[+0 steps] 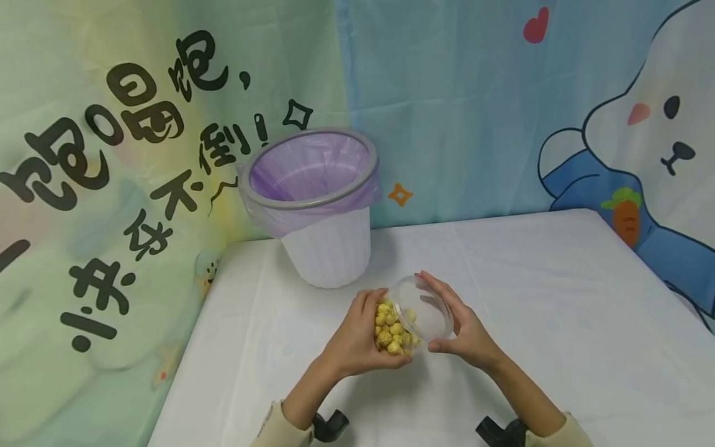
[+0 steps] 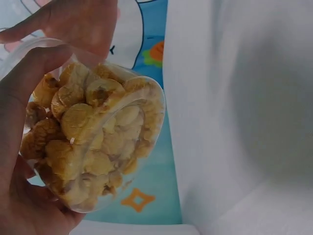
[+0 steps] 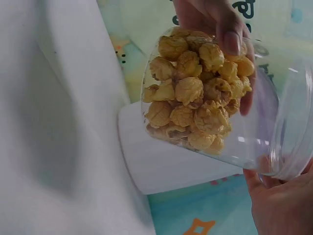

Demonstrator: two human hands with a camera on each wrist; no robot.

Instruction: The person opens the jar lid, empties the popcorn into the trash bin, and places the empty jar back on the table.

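Note:
My left hand (image 1: 355, 341) grips a clear plastic jar (image 3: 230, 154) of yellow popcorn (image 1: 390, 330) above the table. The jar is tilted, and its rounded base (image 2: 159, 105) shows in the left wrist view. At the jar's mouth, my right hand (image 1: 469, 332) holds the clear round lid (image 1: 434, 315) by its rim between thumb and fingers. Popcorn fills the base end, with some bare room near the mouth. From these views I cannot tell whether the lid is seated or loose.
A white bin (image 1: 329, 248) with a purple liner (image 1: 313, 158) stands at the back left of the white-covered table (image 1: 530, 273). Behind it hangs a printed cloth backdrop (image 1: 458, 112) with lettering and a cartoon animal. Black wrist mounts (image 1: 331, 426) sit on both forearms.

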